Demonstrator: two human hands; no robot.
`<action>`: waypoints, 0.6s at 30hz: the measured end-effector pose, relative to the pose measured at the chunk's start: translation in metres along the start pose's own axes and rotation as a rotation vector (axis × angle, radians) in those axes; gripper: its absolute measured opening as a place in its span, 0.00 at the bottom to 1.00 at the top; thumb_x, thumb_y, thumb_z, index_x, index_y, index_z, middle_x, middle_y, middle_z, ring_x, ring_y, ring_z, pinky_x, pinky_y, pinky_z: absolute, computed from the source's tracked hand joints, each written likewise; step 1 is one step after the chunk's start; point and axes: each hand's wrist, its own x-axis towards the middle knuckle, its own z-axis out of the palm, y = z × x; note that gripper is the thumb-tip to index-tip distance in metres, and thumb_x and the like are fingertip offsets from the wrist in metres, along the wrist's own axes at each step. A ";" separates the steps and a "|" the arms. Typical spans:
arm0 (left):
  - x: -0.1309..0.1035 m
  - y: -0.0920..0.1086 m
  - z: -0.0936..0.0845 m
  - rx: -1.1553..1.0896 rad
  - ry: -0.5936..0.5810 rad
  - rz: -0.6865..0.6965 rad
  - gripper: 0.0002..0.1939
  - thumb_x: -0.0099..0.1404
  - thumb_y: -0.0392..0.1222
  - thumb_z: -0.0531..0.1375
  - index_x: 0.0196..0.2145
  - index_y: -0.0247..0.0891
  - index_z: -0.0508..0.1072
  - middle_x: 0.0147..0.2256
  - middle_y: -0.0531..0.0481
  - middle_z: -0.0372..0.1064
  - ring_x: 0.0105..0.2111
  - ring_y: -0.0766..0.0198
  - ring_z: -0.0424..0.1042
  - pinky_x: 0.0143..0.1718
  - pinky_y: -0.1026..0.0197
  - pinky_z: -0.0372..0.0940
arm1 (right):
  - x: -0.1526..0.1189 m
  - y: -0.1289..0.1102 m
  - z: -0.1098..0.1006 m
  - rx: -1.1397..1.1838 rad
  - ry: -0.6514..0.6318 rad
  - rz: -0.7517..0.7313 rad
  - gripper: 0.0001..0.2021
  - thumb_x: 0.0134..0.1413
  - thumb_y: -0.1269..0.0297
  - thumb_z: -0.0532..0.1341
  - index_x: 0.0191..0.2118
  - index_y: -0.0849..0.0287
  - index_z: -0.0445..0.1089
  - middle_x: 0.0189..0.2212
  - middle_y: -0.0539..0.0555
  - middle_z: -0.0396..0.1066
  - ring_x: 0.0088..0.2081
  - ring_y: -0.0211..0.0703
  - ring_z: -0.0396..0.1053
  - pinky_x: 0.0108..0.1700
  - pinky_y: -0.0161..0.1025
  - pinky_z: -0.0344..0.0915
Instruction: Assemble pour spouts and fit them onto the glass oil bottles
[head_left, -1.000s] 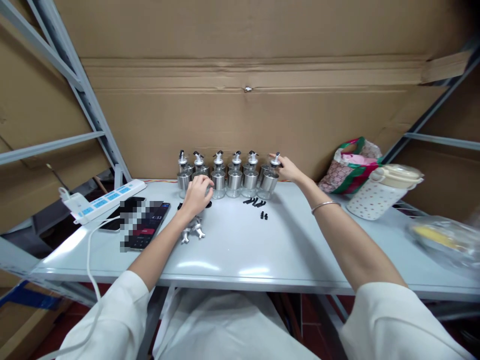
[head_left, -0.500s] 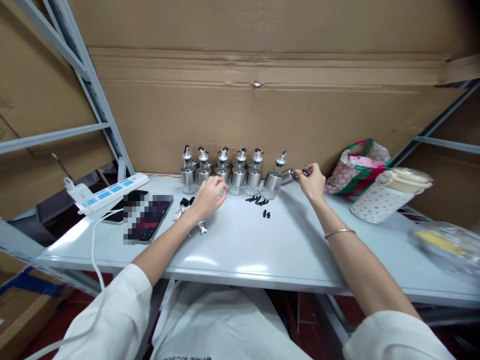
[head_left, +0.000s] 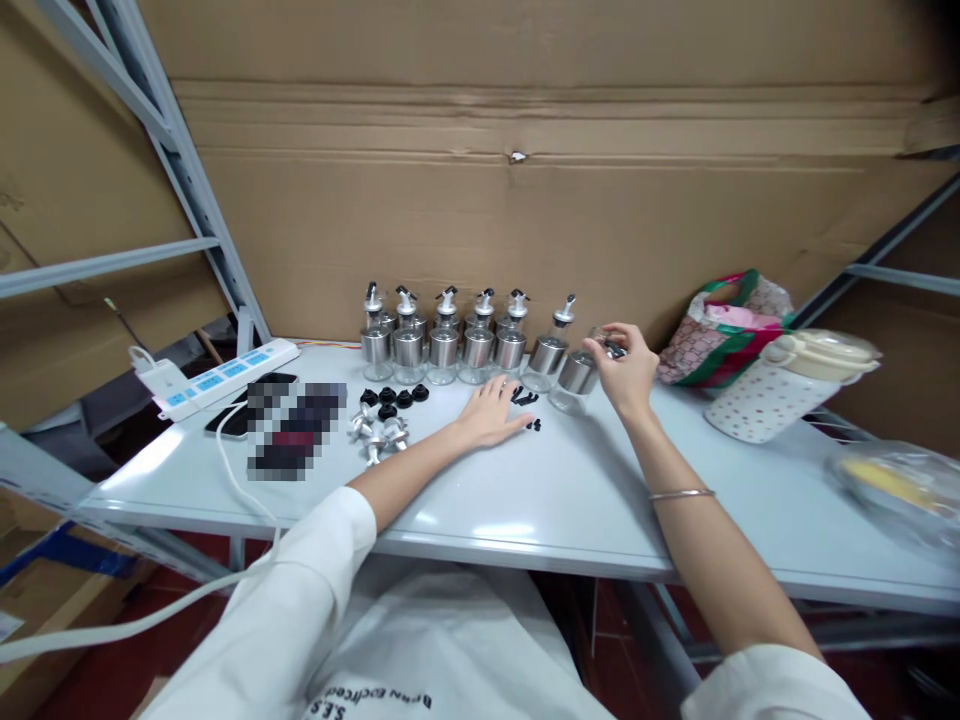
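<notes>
Several glass bottles with metal bands and silver spouts (head_left: 409,350) stand in a row near the cardboard backing. At the row's right end a tilted bottle (head_left: 577,376) without a spout is gripped near its neck by my right hand (head_left: 626,370), whose fingers are closed. My left hand (head_left: 491,412) has its fingers apart, low over the table beside small black levers (head_left: 527,397) and tiny black pieces (head_left: 534,425), holding nothing. Several black stoppers (head_left: 405,398) and silver spout parts (head_left: 375,435) lie left of my left hand.
A power strip (head_left: 232,378) with a white cable and two phones (head_left: 296,440) lie at the left. At the right are a patterned bag (head_left: 724,325), a spotted white jug (head_left: 787,390) and a plastic-wrapped bowl (head_left: 892,490). Metal shelf posts frame both sides.
My left hand has moved right from the silver parts, uncovering the black stoppers. The bottle at my right hand has come left and forward, more upright, close to the row.
</notes>
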 end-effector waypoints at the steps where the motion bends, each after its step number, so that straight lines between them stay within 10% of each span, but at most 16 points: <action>1: 0.006 0.001 0.003 0.000 0.004 0.015 0.35 0.67 0.58 0.49 0.63 0.32 0.51 0.65 0.34 0.46 0.66 0.49 0.46 0.64 0.46 0.47 | 0.000 -0.002 0.000 0.014 -0.016 0.005 0.15 0.46 0.55 0.63 0.40 0.57 0.69 0.31 0.54 0.75 0.34 0.47 0.73 0.41 0.42 0.66; 18: 0.005 0.008 0.007 0.015 -0.122 0.268 0.25 0.69 0.56 0.47 0.55 0.40 0.67 0.58 0.45 0.61 0.60 0.55 0.56 0.61 0.48 0.52 | -0.010 0.010 0.020 0.116 -0.407 0.100 0.30 0.43 0.46 0.63 0.50 0.61 0.70 0.29 0.55 0.73 0.21 0.40 0.65 0.33 0.44 0.66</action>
